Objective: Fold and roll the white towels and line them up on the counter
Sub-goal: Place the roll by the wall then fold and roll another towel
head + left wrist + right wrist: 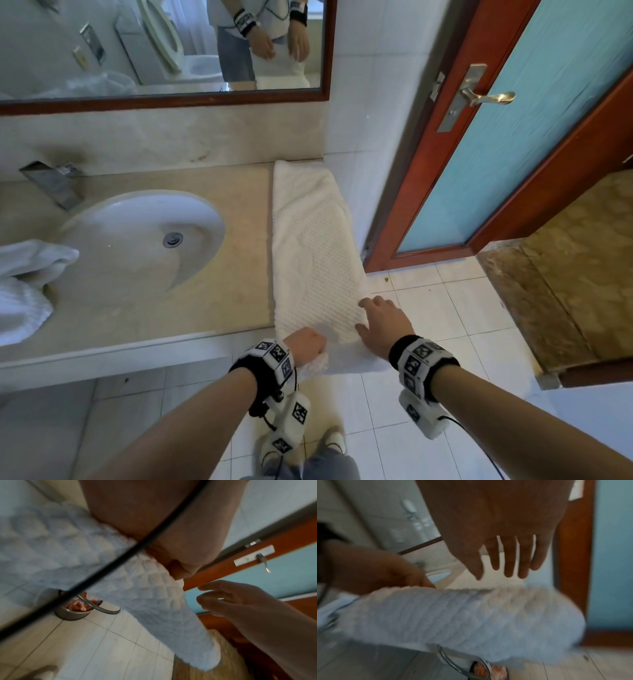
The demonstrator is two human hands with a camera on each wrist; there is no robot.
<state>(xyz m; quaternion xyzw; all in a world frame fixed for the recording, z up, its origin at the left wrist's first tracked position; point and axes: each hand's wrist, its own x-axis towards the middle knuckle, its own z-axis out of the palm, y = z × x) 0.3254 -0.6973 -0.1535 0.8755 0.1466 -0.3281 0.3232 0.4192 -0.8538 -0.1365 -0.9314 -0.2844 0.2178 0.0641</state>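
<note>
On counter (205, 308), unlabelled white towel (315, 246).

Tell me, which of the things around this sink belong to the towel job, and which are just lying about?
Part of the job:
- folded towel lying lengthwise on the counter
- left hand gripping its near end
- right hand, fingers straight, at its near right corner
- crumpled white towels left of the sink

Just lying about:
- sink and faucet
- mirror
- door
- metal bin on the floor

Sink (137, 236), mirror (164, 97), door (507, 137), perhaps a bin (73, 613) below.
</note>
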